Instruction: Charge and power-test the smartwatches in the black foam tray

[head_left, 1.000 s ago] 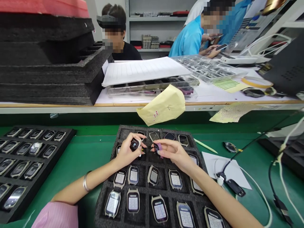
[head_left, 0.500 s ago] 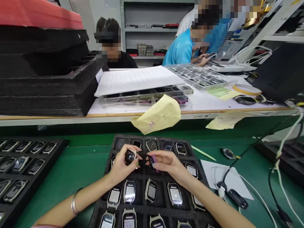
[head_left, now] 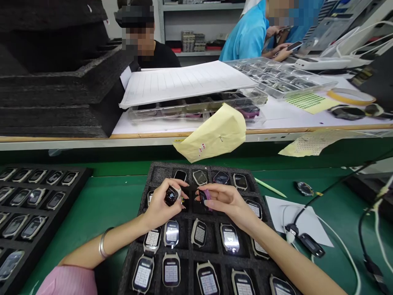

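No text is legible. Lit screens of the white-cased smartwatches (head_left: 171,270) in the black foam tray (head_left: 159,174) show keypad-like grids, digits too small to read. The crumpled pale yellow paper (head_left: 215,133) carries unreadable red marks, and the white ruled sheet (head_left: 184,82) shows only lines.

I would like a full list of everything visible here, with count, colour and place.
foam tray: one, black, centre, under both hands
watch bodies: many, pale cases, in its pockets
second foam tray: one, black, left, also filled
foam stack: one, black, far left, behind
lined sheet: one, white, atop clear trays
paper: one, yellow, above the centre tray
cables: several, black and white, right
co-workers: two, black and blue shirts, back
left hand: one, pinching white watch body
right hand: one, pinching purple watch body
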`<state>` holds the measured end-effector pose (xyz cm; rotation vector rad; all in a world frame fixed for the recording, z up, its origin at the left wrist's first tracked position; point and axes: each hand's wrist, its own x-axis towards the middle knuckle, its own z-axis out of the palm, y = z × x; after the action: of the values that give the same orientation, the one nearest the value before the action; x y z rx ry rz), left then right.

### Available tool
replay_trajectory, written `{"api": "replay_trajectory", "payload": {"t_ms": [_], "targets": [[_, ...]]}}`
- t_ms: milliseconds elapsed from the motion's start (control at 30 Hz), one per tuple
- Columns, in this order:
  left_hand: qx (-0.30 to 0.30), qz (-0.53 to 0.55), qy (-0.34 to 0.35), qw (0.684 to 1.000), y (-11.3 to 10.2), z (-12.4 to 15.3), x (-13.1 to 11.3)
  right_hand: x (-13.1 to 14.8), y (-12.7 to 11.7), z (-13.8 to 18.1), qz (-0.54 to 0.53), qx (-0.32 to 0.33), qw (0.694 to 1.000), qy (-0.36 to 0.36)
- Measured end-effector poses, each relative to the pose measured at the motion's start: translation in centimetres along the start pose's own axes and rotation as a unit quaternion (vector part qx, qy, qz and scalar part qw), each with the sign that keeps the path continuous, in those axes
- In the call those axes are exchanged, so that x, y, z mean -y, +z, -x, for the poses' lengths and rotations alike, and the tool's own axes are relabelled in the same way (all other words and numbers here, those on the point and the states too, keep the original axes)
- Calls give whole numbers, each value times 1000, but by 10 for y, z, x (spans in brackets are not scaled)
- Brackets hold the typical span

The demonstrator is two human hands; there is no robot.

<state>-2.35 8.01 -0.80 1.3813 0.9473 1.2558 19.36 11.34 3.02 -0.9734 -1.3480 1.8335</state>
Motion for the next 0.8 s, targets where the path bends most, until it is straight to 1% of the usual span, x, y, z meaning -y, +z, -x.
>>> {"api": "replay_trajectory", "payload": {"t_ms": [133,300,467,567,667,733,800], "targets": [[-2,13,-5,1000,0,-1,-3,0,1,0,0,-2,1000,-4],[-5,-7,6,1000,1,0,-6,-1,1,1,-9,11,1000,-6],[-26,27,-11,999,2,-1,-6,0,1,0,-4,5,1000,-6],[-31,49,-49,997,3,-2,-7,-1,1,-2,-20,2,1000,8],[-18,73,-106,992,2,-4,-11,-2,3,-4,-87,9,996,34],[-4,106,-153,983,1,-5,-16,-3,3,-5,-135,14,990,48],[8,158,-199,967,-1,-5,-21,-4,3,-5,-160,16,985,55]]}}
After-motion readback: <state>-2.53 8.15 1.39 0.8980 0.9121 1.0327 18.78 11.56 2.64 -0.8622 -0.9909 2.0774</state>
